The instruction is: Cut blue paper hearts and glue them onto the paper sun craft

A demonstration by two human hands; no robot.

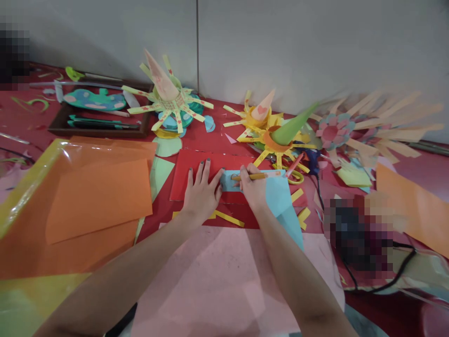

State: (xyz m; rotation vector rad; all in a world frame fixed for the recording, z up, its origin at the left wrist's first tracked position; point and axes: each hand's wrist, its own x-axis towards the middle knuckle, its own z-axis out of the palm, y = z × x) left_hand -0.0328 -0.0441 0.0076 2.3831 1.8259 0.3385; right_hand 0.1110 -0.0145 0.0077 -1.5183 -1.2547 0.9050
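Note:
My left hand (202, 191) lies flat with fingers spread, pressing on a red paper sheet (196, 164) and the left edge of a light blue paper (278, 194). My right hand (253, 186) is closed round an orange pencil (253, 177), held sideways with its tip on the blue paper, where a small drawn loop shows. Yellow paper strips (229, 218) lie under and beside my wrists. A pink sheet (217, 281) lies beneath my forearms.
Orange sheets (98, 199) are stacked at left. Paper sun crafts with cones (167, 100) (277, 133) stand at the back by the wall. Yellow-handled scissors (295, 174) and a black cable (382, 285) lie at right. A dark tray (58, 125) sits far left.

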